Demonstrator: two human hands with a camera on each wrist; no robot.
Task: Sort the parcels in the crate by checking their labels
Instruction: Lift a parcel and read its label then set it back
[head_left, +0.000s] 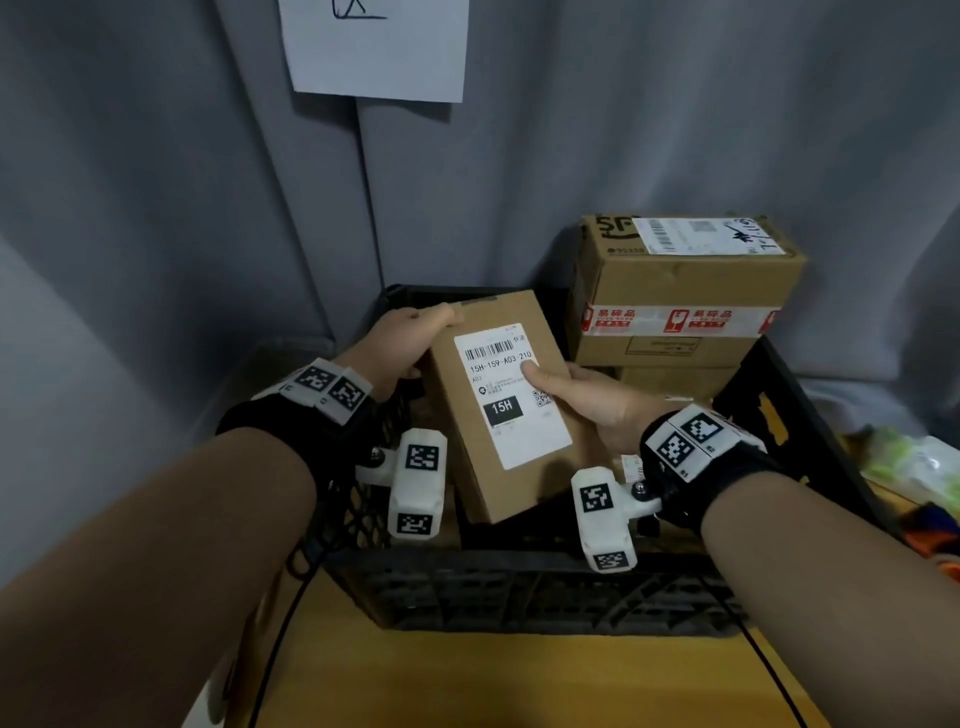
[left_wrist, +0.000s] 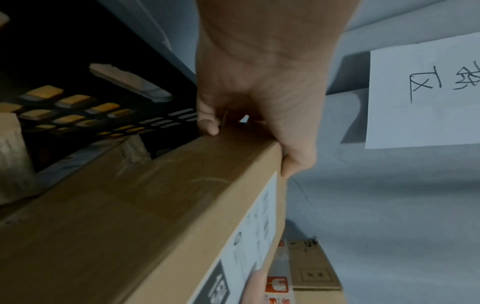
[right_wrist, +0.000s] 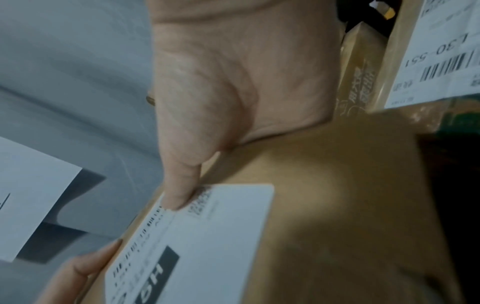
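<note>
Parcel, flat carton, label up, held tilted above crate. Left hand grips far corner; right hand grips side, thumb on label. Risk: thumb covers code, causing misread and missort.

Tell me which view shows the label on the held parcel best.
The head view: the label faces the camera, with "15H-159-A03-210" and "15H" readable. The right wrist view shows the label blurred and slanted under the thumb. The left wrist view catches the label only edge-on.
</note>
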